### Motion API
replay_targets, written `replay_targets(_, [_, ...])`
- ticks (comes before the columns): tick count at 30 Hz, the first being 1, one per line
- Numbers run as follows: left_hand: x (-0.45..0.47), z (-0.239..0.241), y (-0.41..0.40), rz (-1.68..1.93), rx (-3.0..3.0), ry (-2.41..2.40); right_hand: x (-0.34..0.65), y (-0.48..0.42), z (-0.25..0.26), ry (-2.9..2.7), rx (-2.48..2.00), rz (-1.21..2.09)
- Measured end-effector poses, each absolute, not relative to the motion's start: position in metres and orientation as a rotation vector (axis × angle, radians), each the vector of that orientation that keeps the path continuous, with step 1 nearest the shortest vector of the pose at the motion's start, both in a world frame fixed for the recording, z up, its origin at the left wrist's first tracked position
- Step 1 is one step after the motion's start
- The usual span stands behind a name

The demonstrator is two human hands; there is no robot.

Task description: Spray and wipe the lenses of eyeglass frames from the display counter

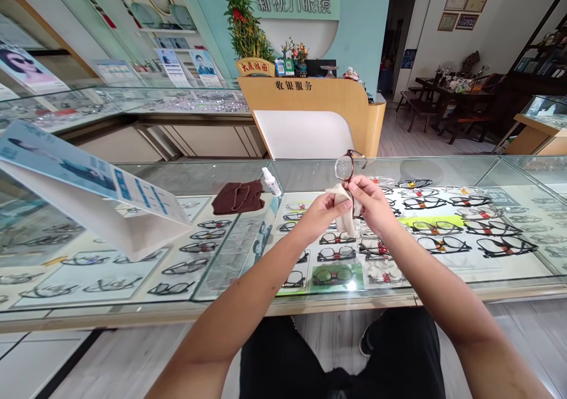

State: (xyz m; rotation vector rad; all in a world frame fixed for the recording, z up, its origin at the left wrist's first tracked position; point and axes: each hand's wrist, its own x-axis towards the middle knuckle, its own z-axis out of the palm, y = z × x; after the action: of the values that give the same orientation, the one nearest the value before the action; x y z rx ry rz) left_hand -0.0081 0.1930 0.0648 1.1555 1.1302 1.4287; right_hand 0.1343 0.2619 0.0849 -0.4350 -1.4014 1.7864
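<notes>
Above the glass counter my two hands meet around a pair of eyeglasses [352, 164] with a dark reddish-brown frame, tilted with one round lens standing up. My left hand [319, 214] is closed on a cream cleaning cloth [349, 224], which hangs down between the hands. My right hand [370, 201] pinches the lower part of the eyeglasses, beside the cloth. How far the cloth wraps the frame is hidden by the fingers. Left of the hands, a white spray bottle [271, 181] and a dark brown drawstring pouch [239, 197] rest on the glass top.
Under the glass counter top [305, 171] lie rows of eyeglasses [436, 227]. A folded cardboard display stand [93, 180] stands on the left. Beyond are a wooden cashier desk [310, 100] with a potted plant [248, 29] and a dark table [456, 91] with benches.
</notes>
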Motion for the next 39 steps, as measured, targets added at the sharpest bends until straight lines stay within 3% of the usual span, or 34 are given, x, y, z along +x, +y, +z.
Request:
replay_targets(10, [-0.002, 0.070, 0.186, 1.426, 1.168, 1.232, 0.134, 0.258, 0.088, -1.459, -0.485, 1.823])
replay_targets(18, [0.007, 0.065, 0.181, 1.557, 1.501, 1.659, 0.133, 0.252, 0.074, -1.815, -0.526, 0.535])
replay_targets(22, [0.009, 0.065, 0.178, 1.495, 1.582, 1.731, 0.135, 0.251, 0.075, -1.822, -0.607, 0.310])
replay_targets(32, [0.011, 0.067, 0.177, 1.465, 1.644, 1.716, 0.140, 0.256, 0.081, -1.650, -0.674, 0.291])
replay_targets(39, [0.007, 0.070, 0.182, 1.476, 1.292, 1.364, 0.141, 0.263, 0.090, -1.476, -0.624, 1.029])
